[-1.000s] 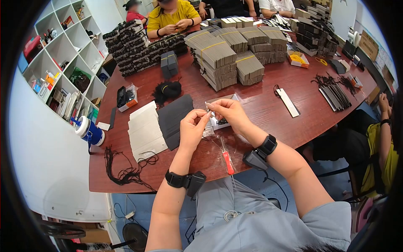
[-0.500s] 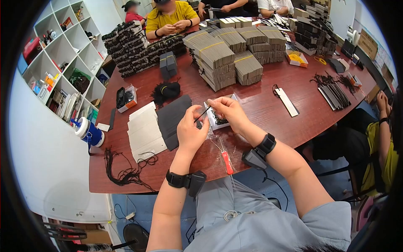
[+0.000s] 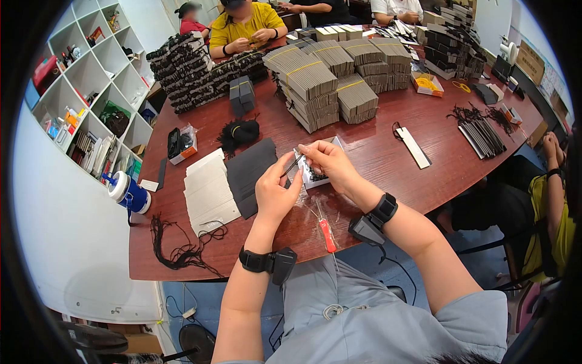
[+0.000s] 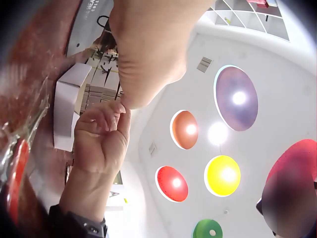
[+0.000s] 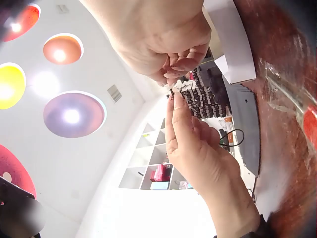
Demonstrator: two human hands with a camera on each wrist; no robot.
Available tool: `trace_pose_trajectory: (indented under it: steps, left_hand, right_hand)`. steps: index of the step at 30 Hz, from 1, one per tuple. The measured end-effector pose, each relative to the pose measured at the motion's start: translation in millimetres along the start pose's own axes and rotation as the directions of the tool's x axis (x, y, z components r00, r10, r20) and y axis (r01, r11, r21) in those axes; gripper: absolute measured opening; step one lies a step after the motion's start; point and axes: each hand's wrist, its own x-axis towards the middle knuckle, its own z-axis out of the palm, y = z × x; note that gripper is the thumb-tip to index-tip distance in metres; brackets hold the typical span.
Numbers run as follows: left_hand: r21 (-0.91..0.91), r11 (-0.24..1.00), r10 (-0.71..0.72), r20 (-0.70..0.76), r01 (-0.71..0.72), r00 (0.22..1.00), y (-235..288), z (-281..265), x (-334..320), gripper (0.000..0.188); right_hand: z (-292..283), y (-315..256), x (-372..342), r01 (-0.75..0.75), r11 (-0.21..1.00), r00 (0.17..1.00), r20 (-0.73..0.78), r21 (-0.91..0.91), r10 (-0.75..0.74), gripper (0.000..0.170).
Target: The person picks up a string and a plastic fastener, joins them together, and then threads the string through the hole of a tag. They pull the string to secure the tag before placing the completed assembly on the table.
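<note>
Above the table's near side, my left hand (image 3: pixel 276 189) holds a thin black cord (image 3: pixel 293 164) between thumb and fingers. A loop of the cord (image 5: pixel 234 138) hangs below that hand in the right wrist view. My right hand (image 3: pixel 330 165) pinches the cord's upper end, its fingertips close to the left hand's. What lies inside the right fingertips is hidden. Under the hands stands a white box (image 3: pixel 319 184) with small black pieces in it. Nearer to me, a red-handled tool (image 3: pixel 327 235) with a thin wire lies at the table edge.
Left of the hands lie black sheets (image 3: pixel 251 176) and light grey sheets (image 3: pixel 209 191). Loose black cords (image 3: pixel 176 242) lie at the front left, near a blue-and-white bottle (image 3: pixel 130 193). Banded grey stacks (image 3: pixel 309 85) stand behind; a white tag (image 3: pixel 413 147) lies right.
My hands have drawn slightly apart from fingertips touching, and the black cord now shows between them. The left fingers have since straightened along the cord. The right hand has barely moved.
</note>
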Motion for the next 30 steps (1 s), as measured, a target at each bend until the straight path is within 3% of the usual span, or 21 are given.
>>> trace_pose_trajectory:
  steps: [2,3,5,6,8,12,14,17,21,25,28,30]
  left_hand:
    - [-0.127,0.978,-0.165,0.036,0.168,0.986,3.0,-1.1,0.2,0.029]
    - [-0.127,0.978,-0.165,0.035,0.168,0.986,3.5,-1.6,0.4,0.029]
    - [-0.276,0.897,-0.319,0.136,0.345,0.938,3.9,-2.5,1.1,0.023]
    - [-0.276,0.897,-0.319,0.136,0.345,0.938,0.5,0.8,0.2,0.023]
    - [-0.468,0.831,-0.303,0.075,0.302,0.950,-11.2,11.6,-3.4,0.017]
    - [-0.368,0.885,-0.279,0.071,0.285,0.958,-16.2,8.8,-6.3,0.012]
    - [-0.194,0.921,-0.312,0.154,0.339,0.937,-9.6,3.3,-4.8,0.013]
    - [-0.230,0.944,-0.224,0.072,0.235,0.972,-17.8,10.7,-7.0,0.017]
    - [-0.161,0.947,-0.264,0.107,0.279,0.958,-5.9,6.2,-3.2,0.023]
    - [-0.046,0.982,-0.177,0.137,0.184,0.975,-5.3,6.8,-4.1,0.023]
    - [-0.026,0.994,-0.103,0.118,0.107,0.988,-7.6,7.8,-5.1,0.019]
    - [-0.014,0.998,-0.067,0.105,0.069,0.992,-5.9,7.0,-4.7,0.017]
  right_hand:
    - [0.1,-0.7,-0.4,0.003,1.000,1.000,0.007,0.001,-0.003,0.018]
    - [0.1,-1.0,-0.7,0.005,1.000,1.000,0.013,0.001,-0.005,0.018]
    - [0.6,-2.0,-1.1,0.006,1.000,1.000,0.026,0.006,-0.007,0.018]
    - [1.0,-2.5,-1.4,0.008,1.000,0.999,0.038,0.011,-0.008,0.018]
    - [1.6,-3.3,-2.2,0.003,1.000,0.999,0.047,0.008,-0.003,0.018]
    - [1.8,-4.9,-3.7,-0.021,1.000,0.996,0.084,0.000,0.021,0.019]
    - [1.5,-2.2,-3.2,-0.006,1.000,0.994,0.105,0.009,0.005,0.019]
    - [1.0,-0.8,-2.2,0.007,0.999,0.994,0.105,0.038,-0.011,0.019]
    - [-0.8,-3.6,-0.7,-0.027,0.996,0.999,0.028,0.080,0.025,0.019]
    - [0.2,1.2,-1.9,-0.009,0.994,1.000,0.026,0.108,0.006,0.018]
    - [2.1,0.4,-3.0,0.010,0.996,1.000,0.020,0.091,-0.012,0.018]
    - [6.2,-2.7,-7.7,0.098,0.995,0.995,-0.017,-0.031,-0.099,0.021]
